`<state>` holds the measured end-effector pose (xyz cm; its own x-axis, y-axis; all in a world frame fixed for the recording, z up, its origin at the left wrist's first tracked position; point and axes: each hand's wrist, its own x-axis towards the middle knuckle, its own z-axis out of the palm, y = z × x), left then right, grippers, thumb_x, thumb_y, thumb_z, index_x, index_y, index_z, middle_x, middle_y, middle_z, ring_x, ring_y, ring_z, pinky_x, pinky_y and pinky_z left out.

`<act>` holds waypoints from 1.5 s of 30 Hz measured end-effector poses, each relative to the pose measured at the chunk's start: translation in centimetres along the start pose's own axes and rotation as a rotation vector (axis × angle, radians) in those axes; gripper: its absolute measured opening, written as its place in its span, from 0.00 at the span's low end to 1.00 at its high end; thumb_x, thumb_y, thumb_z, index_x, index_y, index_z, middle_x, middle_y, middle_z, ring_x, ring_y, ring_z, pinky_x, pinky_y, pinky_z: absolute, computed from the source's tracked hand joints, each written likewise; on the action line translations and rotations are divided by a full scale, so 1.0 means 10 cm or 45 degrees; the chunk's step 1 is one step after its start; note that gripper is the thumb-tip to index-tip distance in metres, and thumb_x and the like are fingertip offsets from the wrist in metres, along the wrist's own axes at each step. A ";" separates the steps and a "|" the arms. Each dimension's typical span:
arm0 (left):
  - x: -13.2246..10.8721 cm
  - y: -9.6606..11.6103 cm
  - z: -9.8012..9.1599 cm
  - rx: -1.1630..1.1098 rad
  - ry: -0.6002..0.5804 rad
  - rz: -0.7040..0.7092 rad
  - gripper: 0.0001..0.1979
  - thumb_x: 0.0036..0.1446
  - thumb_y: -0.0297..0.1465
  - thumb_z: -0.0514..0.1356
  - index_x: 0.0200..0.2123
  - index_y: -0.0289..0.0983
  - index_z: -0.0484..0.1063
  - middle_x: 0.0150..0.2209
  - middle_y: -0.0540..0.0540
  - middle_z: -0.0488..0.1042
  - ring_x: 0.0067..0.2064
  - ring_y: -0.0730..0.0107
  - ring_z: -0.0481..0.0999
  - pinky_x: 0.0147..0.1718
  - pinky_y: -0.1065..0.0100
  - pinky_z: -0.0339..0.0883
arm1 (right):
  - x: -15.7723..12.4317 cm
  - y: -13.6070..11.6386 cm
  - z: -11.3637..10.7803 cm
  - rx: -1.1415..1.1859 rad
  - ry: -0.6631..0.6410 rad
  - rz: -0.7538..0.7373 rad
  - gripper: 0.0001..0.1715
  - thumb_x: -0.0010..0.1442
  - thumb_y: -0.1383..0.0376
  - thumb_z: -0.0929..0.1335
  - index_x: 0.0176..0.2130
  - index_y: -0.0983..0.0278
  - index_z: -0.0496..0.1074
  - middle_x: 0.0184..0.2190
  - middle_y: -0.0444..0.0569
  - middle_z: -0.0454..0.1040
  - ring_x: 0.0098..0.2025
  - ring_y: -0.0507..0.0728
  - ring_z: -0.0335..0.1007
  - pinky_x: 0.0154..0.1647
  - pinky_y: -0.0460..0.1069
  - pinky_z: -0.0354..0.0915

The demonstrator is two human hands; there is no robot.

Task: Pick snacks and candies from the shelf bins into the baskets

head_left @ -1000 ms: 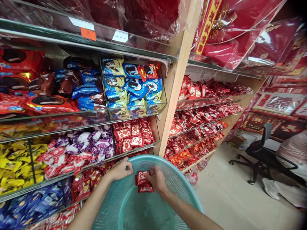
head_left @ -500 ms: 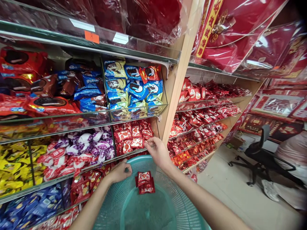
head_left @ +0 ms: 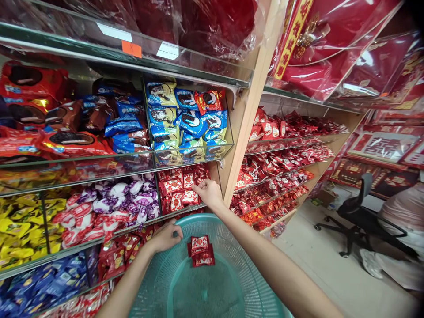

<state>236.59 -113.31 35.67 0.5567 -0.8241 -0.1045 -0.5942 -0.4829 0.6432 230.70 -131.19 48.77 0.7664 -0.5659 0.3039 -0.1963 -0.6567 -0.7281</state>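
Note:
My left hand [head_left: 168,236] curls its fingers round the left rim of a green perforated plastic basket [head_left: 261,276]. In the basket lie a few red-and-white wrapped sweets [head_left: 201,251], bunched near its far wall. My right hand [head_left: 210,193] is over the basket's far side, inside the front of a shelf compartment. Its fingers are bent together at the edge of a stack of red-and-white sweet packets [head_left: 177,201]. Whether anything is between the fingertips is hidden.
Glass dividers part the shelf into bins of purple-and-white sweets [head_left: 142,201], yellow sweets [head_left: 20,225] and blue packets [head_left: 49,282]. Biscuit packs [head_left: 190,121] fill the shelf above. A wooden upright [head_left: 243,132] stands right of my hand. A black chair [head_left: 357,216] and a seated person [head_left: 402,212] are farther right.
My right hand has moved slightly up and left, farther in among the red-and-white packets. My left hand and the sweets in the basket stay as they were.

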 end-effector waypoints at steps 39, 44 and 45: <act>-0.02 0.06 -0.02 0.051 -0.042 -0.002 0.09 0.47 0.30 0.54 0.30 0.40 0.74 0.37 0.49 0.68 0.41 0.66 0.70 0.46 0.67 0.62 | -1.08 1.20 -0.14 0.142 -0.956 0.133 0.07 0.49 0.74 0.66 0.23 0.66 0.66 0.20 0.41 0.66 0.23 0.48 0.60 0.24 0.43 0.55; -0.02 0.07 -0.02 0.038 -0.020 -0.019 0.09 0.48 0.31 0.54 0.29 0.40 0.74 0.38 0.49 0.68 0.41 0.67 0.70 0.46 0.67 0.62 | -1.15 1.31 0.05 0.274 -1.260 0.495 0.08 0.48 0.70 0.68 0.21 0.66 0.66 0.16 0.41 0.66 0.19 0.49 0.62 0.20 0.43 0.59; -0.02 0.07 -0.02 0.039 -0.021 -0.016 0.09 0.48 0.31 0.54 0.29 0.40 0.74 0.37 0.49 0.68 0.41 0.67 0.70 0.46 0.67 0.62 | -1.17 1.32 0.05 0.310 -1.290 0.574 0.08 0.49 0.69 0.69 0.21 0.66 0.67 0.16 0.42 0.67 0.20 0.49 0.64 0.22 0.43 0.61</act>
<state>236.18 -113.44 36.32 0.5543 -0.8228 -0.1252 -0.6050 -0.5017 0.6183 219.44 -133.02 35.27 0.8197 0.0101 -0.5727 -0.5404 -0.3181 -0.7790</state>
